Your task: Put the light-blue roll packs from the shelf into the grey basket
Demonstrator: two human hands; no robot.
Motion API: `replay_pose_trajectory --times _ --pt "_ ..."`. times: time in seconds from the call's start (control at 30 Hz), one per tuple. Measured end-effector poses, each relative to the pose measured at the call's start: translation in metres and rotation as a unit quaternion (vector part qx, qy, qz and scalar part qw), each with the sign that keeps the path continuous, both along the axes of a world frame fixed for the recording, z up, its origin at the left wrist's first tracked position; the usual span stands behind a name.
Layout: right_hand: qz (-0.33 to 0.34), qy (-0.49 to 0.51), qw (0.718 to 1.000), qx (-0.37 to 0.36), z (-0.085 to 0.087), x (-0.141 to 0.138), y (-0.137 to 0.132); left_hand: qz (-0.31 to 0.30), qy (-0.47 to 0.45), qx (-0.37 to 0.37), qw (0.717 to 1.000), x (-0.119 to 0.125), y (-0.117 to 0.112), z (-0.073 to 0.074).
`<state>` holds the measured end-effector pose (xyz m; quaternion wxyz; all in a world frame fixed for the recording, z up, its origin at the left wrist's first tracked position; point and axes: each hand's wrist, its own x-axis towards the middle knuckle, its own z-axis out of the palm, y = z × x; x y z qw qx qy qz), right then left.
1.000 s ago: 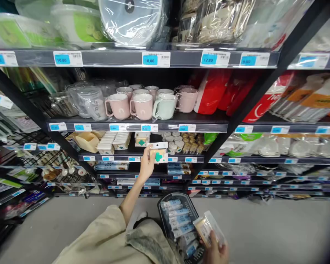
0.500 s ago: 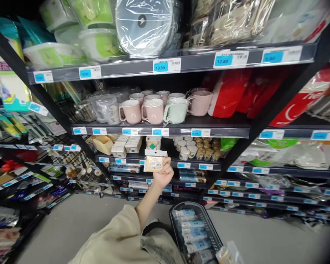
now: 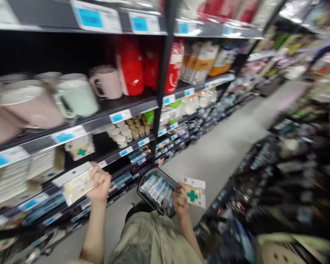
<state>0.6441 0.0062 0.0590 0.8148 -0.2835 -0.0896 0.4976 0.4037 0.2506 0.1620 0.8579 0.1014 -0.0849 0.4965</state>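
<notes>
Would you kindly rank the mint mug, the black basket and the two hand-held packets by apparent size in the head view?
1. Mint mug, black basket and the left hand's pale packet: alike; blur forbids ranking.
2. The right hand's green-cross packet: smallest.

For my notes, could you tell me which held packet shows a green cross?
The packet in the right hand; the beige packet in the left hand shows none.

- Bright, even store light from above; the shelf recess behind the mugs [image 3: 74,99] falls dark.
- Heavy motion blur throughout: the mugs and the aisle [image 3: 291,146] on the right smear most.
- Glare whitens the price tags [image 3: 96,16].
- The left hand [image 3: 100,183] and its pale packet [image 3: 77,187] are soft; the right hand [image 3: 180,200] and its green-cross packet [image 3: 194,196] read clearest.
- Wide-angle bending at the edges.
</notes>
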Motion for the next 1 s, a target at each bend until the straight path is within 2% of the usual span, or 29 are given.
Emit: replay_pose_trajectory --times 0.07,0.13,0.2,0.3,0.33,0.4,0.47,0.53,0.6,0.67,0.7,0.73,0.8,0.83,0.93,1.0 --pt "-0.054 0.093 0.991 0.078 0.002 0.001 0.006 -0.06 -0.048 -0.006 0.997 0.001 0.001 -0.011" --pt "-0.071 0.133 0.982 0.114 0.002 0.0 0.01 -0.098 -0.072 -0.025 0.992 0.002 -0.002 -0.02" --pt "-0.087 0.146 0.978 0.12 0.002 -0.003 0.01 -0.11 -0.082 -0.052 0.989 0.004 -0.005 -0.026" --pt "-0.099 0.135 0.977 0.136 0.006 -0.004 0.006 -0.086 -0.048 -0.087 0.991 0.009 -0.004 -0.028" --pt "-0.095 0.123 0.977 0.148 0.008 -0.003 0.003 -0.072 -0.008 -0.094 0.993 0.012 -0.003 -0.028" --pt "-0.084 0.102 0.977 0.169 0.013 -0.001 -0.002 -0.03 0.128 -0.094 0.987 0.022 -0.005 -0.025" --pt "-0.091 0.099 0.975 0.178 0.017 0.0 -0.008 0.015 0.302 -0.074 0.95 0.034 -0.013 -0.024" --pt "-0.118 0.095 0.974 0.167 0.019 0.0 -0.011 0.024 0.447 -0.04 0.893 0.048 -0.03 -0.024" --pt "-0.157 0.053 0.979 0.12 0.021 -0.002 -0.011 -0.018 0.528 -0.009 0.849 0.061 -0.052 -0.026" --pt "-0.17 -0.065 0.983 0.001 0.021 -0.006 -0.008 -0.081 0.56 0.01 0.824 0.072 -0.077 -0.032" --pt "-0.153 -0.149 0.974 -0.082 0.021 -0.009 -0.006 -0.111 0.563 0.017 0.819 0.075 -0.089 -0.035" --pt "-0.125 -0.231 0.952 -0.161 0.02 -0.011 -0.002 -0.135 0.561 0.022 0.816 0.078 -0.1 -0.039" --pt "-0.096 -0.321 0.905 -0.261 0.017 -0.016 0.005 -0.158 0.546 0.026 0.822 0.081 -0.119 -0.049" --pt "-0.111 -0.319 0.899 -0.278 0.014 -0.018 0.009 -0.163 0.538 0.025 0.827 0.082 -0.126 -0.055" --pt "-0.201 -0.227 0.914 -0.27 0.003 -0.024 0.017 -0.172 0.533 0.026 0.828 0.082 -0.138 -0.07" --pt "-0.204 -0.208 0.919 -0.265 -0.003 -0.029 0.02 -0.176 0.549 0.059 0.815 0.082 -0.139 -0.078"
